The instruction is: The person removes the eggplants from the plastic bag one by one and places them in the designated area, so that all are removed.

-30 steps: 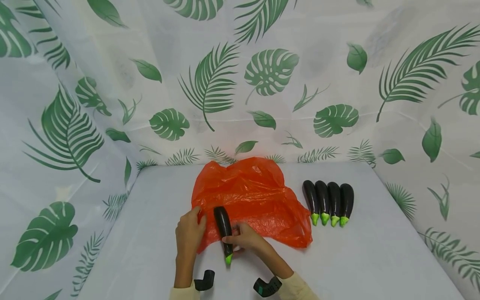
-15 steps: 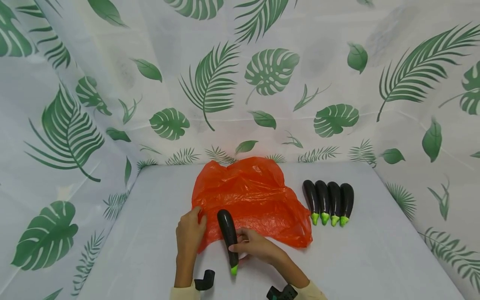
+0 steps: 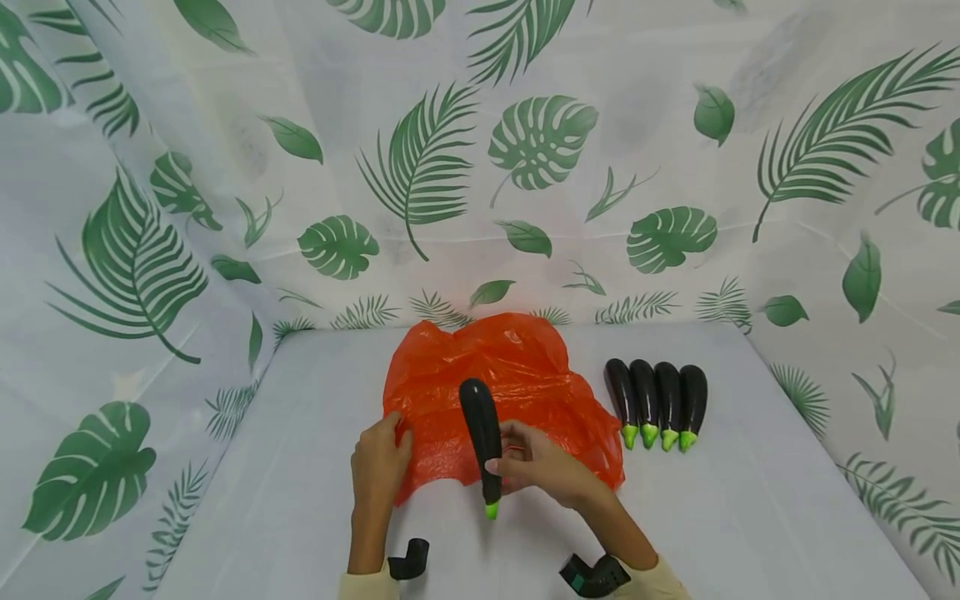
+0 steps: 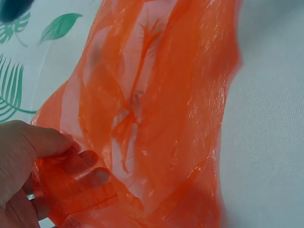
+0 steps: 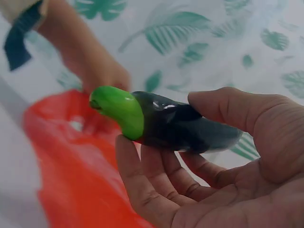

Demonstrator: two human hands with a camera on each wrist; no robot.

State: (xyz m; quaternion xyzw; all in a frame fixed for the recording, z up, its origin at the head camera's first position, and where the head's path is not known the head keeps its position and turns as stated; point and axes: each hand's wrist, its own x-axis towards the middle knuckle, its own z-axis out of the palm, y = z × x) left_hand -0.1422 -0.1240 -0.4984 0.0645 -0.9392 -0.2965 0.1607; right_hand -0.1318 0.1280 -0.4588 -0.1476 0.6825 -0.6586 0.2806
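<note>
A dark eggplant (image 3: 480, 425) with a bright green stem end is in my right hand (image 3: 543, 467), gripped between thumb and fingers above the front part of an orange-red plastic bag (image 3: 495, 358). Seen from the right wrist, its green cap (image 5: 118, 109) points away from the palm. My left hand (image 3: 378, 462) pinches the bag's left edge. In the left wrist view the thumb lies over the thin film and the fingertips (image 4: 99, 175) show through it. Several more eggplants (image 3: 656, 404) lie side by side to the right of the bag, stems toward me.
A white-covered table (image 3: 712, 517) carries everything. Leaf-printed white sheeting (image 3: 450, 167) rises behind it and along both sides. A black wrist device (image 3: 408, 560) sits by the left wrist, another (image 3: 595, 575) by the right.
My right hand has carried the eggplant to the right, first toward me, then up and away over the bag. My left hand stays on the bag's left edge.
</note>
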